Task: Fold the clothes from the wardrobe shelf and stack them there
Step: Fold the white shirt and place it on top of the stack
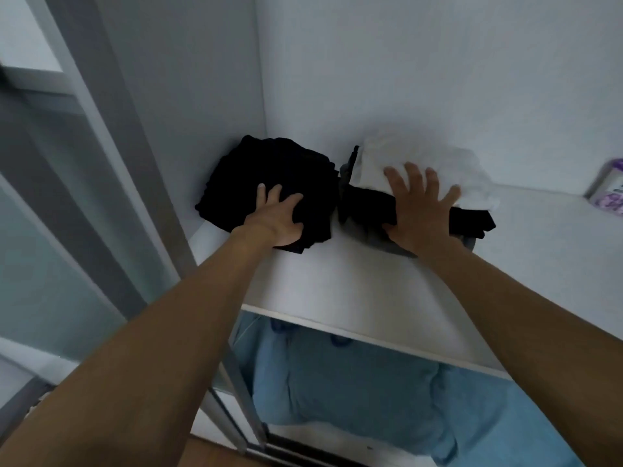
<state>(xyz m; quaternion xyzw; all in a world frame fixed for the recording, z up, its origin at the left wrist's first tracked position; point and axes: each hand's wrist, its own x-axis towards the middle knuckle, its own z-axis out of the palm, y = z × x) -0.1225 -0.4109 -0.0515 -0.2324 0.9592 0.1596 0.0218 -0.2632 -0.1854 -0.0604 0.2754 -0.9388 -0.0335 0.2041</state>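
A white shelf (371, 291) meets pale wardrobe walls; blue fabric (354, 382) shows beneath it. Well to the right of the right hand (418, 203) stands a purple box (610, 190), its print too blurred to read. The left hand (279, 217) lies flat, fingers spread, on a black pile (269, 166) in the corner. The right hand, fingers splayed, presses on the stack (367, 203) just beside it: white on top, black under it, grey at the bottom.

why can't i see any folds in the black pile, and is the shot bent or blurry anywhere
Head view: dim, flat light crushes the black pile to a near-featureless patch, the white garment is readable; wide-angle distortion splays the door frame and slants the shelf; the purple packet at the right edge is soft.
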